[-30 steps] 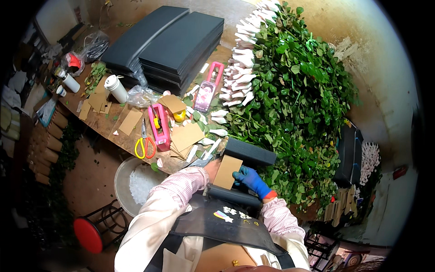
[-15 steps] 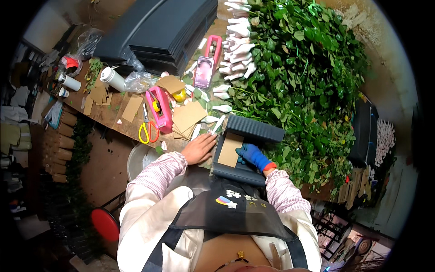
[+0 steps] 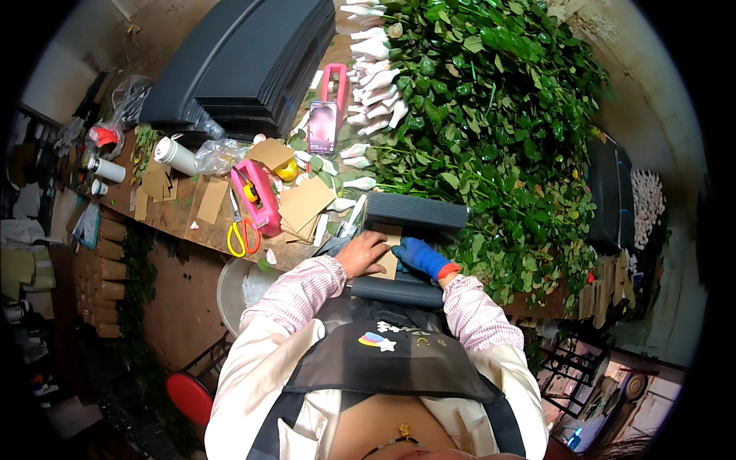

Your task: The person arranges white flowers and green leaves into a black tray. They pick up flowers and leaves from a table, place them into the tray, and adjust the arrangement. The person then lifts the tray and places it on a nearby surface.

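Tan card (image 3: 389, 267) at the counter (image 3: 178, 216) edge could skew if the left hand (image 3: 362, 254), fingers apart, slips; whether the right hand (image 3: 420, 257) grips is unclear.

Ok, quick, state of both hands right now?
Left hand: open, fingers spread on the cardboard piece.
Right hand: blue-gloved, at the cardboard piece's right edge; grip cannot be told.
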